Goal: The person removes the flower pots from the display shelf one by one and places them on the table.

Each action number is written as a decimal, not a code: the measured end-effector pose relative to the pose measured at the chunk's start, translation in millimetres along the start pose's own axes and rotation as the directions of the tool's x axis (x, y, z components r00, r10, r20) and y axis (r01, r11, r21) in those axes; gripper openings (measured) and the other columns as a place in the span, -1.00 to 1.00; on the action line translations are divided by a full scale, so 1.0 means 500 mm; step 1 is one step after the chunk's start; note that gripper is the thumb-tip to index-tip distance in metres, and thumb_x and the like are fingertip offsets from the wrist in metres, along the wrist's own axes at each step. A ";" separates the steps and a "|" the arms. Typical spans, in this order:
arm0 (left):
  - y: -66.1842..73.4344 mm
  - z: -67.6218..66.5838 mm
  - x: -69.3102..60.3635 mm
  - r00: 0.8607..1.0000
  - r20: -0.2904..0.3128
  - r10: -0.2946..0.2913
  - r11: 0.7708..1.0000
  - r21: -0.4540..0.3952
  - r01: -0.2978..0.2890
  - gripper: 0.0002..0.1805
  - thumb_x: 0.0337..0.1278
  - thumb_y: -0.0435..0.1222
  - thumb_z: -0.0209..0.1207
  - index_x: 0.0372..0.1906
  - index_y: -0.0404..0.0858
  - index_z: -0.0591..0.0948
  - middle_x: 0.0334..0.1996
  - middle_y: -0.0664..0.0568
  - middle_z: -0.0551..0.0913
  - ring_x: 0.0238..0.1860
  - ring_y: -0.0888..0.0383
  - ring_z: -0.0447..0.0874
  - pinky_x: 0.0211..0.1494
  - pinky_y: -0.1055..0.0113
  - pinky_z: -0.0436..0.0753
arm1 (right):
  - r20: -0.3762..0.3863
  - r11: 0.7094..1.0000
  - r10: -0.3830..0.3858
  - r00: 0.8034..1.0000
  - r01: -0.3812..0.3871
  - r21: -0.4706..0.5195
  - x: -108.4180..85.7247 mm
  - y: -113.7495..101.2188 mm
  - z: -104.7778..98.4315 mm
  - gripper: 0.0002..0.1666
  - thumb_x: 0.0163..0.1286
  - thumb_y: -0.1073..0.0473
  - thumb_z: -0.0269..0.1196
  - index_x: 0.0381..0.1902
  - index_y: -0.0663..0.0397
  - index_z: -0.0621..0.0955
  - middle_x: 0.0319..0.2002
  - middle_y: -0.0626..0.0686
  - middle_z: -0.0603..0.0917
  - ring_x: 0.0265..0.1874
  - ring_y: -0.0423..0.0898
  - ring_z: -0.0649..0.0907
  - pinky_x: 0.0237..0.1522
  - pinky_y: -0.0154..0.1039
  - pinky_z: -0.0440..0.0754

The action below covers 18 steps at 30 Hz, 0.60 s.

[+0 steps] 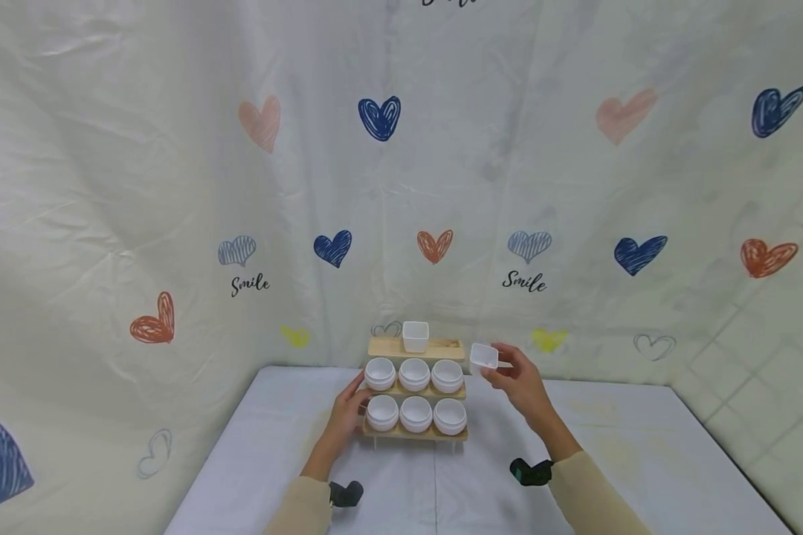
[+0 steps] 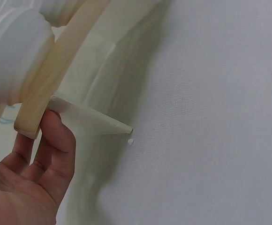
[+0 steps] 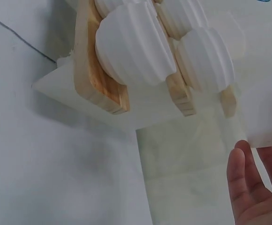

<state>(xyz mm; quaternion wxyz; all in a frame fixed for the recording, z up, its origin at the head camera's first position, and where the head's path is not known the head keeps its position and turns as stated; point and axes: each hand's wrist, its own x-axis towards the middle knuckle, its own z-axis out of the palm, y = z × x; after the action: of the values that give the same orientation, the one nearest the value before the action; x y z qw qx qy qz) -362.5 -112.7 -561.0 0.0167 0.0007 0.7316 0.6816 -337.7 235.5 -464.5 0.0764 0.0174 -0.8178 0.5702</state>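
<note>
A tiered wooden stand (image 1: 415, 437) with white supports is on the table, holding round white bowls (image 1: 415, 414) on its lower two tiers. One square white bowl (image 1: 415, 336) sits on the top tier, left of its middle. My left hand (image 1: 345, 417) grips the stand's left side; in the left wrist view its fingers (image 2: 58, 136) close on the end of a wooden tier. With my right hand (image 1: 518, 379) I pinch another square white bowl (image 1: 484, 357), raised just right of the top tier. The right wrist view cuts off part of this hand (image 3: 260, 187).
The table (image 1: 254, 461) is covered with white cloth, a crease running down its middle. Behind it hangs a pale curtain (image 1: 455, 186) printed with hearts and "Smile". Dark straps with devices (image 1: 531, 472) are on both wrists.
</note>
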 end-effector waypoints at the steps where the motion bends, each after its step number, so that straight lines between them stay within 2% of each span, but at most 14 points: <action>1: 0.000 0.000 0.000 1.000 -0.002 0.001 1.000 0.003 -0.001 -0.32 0.43 -0.07 0.07 0.59 -0.04 0.28 -0.18 -0.02 0.69 -0.19 0.13 0.55 -0.17 0.27 0.53 | 0.000 1.000 0.006 1.000 -0.006 -0.006 -0.001 0.003 -0.002 -0.20 0.38 -0.03 0.38 0.49 -0.05 0.34 0.29 0.20 0.53 0.09 0.06 0.65 -0.03 -0.28 0.67; 9: -0.001 -0.001 0.002 1.000 -0.004 0.007 1.000 0.009 -0.007 -0.32 0.41 -0.10 0.07 0.58 -0.04 0.29 -0.21 0.01 0.70 -0.18 0.13 0.55 -0.14 0.28 0.51 | -0.021 0.999 0.035 0.999 -0.036 -0.035 -0.008 0.025 -0.010 -0.19 0.37 -0.08 0.38 0.49 -0.06 0.35 0.32 0.20 0.52 0.13 0.10 0.64 0.03 -0.18 0.70; 18: -0.001 0.001 0.000 1.000 0.005 0.008 1.000 -0.001 -0.008 -0.31 0.39 -0.09 0.09 0.58 -0.05 0.29 -0.23 -0.01 0.68 -0.18 0.12 0.55 -0.18 0.27 0.54 | -0.017 0.999 0.023 1.000 -0.024 -0.034 -0.015 0.054 -0.025 -0.17 0.35 -0.09 0.39 0.48 -0.04 0.36 0.30 0.21 0.54 0.12 0.08 0.65 -0.01 -0.26 0.69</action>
<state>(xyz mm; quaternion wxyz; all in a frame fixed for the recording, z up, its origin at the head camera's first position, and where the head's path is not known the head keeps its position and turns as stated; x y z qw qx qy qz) -362.5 -112.3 -561.4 0.0156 0.0054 0.7312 0.6820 -332.2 256.2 -486.4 0.0767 0.0018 -0.8269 0.5571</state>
